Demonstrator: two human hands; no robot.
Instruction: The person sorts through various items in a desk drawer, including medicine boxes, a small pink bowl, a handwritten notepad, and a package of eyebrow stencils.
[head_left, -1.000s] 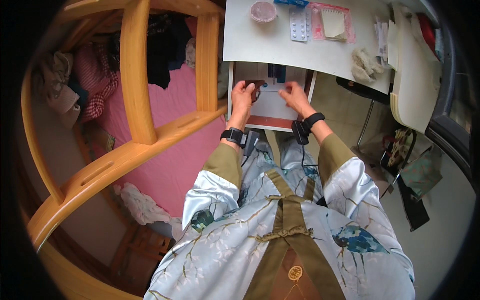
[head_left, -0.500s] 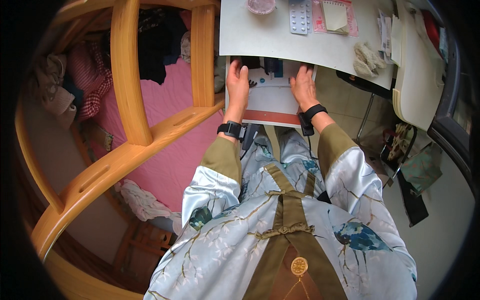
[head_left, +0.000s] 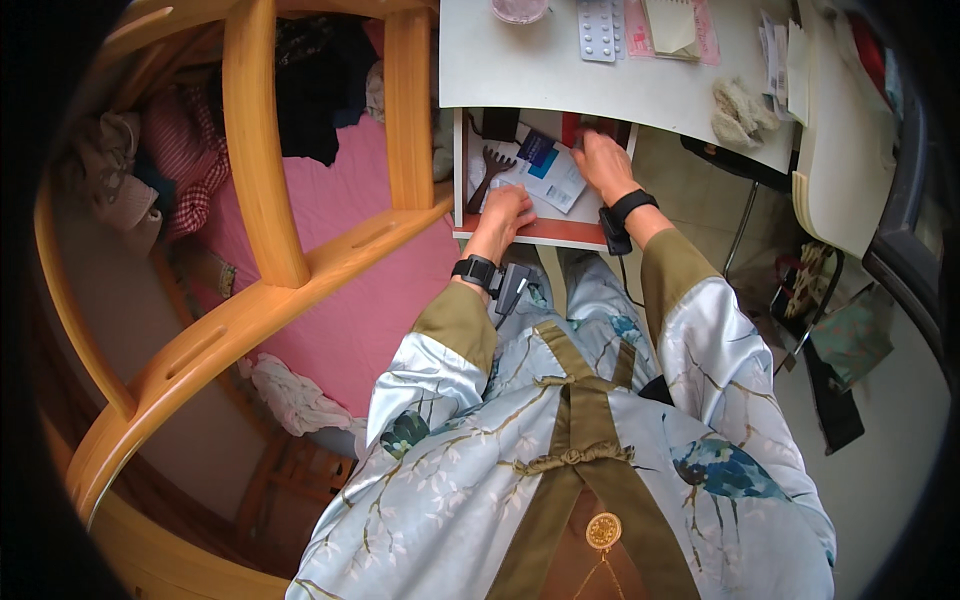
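Note:
A shallow white drawer with a reddish-brown front edge (head_left: pixel 560 232) is pulled out beneath the desk. My left hand (head_left: pixel 506 214) is over the drawer's front left, its fingers loosely bent and apart, with nothing seen in them. Beside it lies a dark brown wide-toothed comb (head_left: pixel 487 178). A blue and white flat packet or leaflet (head_left: pixel 553 172) rests between my hands. My right hand (head_left: pixel 606 163) reaches into the drawer's right side, fingers curled down next to a red item (head_left: pixel 573 127); what they pinch is hidden. A dark object (head_left: pixel 497 124) sits at the back left.
On the white desk (head_left: pixel 540 75) are a blister pack (head_left: pixel 598 32), a notepad (head_left: pixel 672 25) and a knitted bundle (head_left: pixel 740 115). A wooden bed frame (head_left: pixel 285 255) with pink bedding (head_left: pixel 330 310) stands to the left. A chair leg (head_left: pixel 741 232) is at the right.
The drawer has come further out, bringing the comb and the blue and white packet into view. My left hand has moved from the drawer's left side to its front; my right hand has shifted inward.

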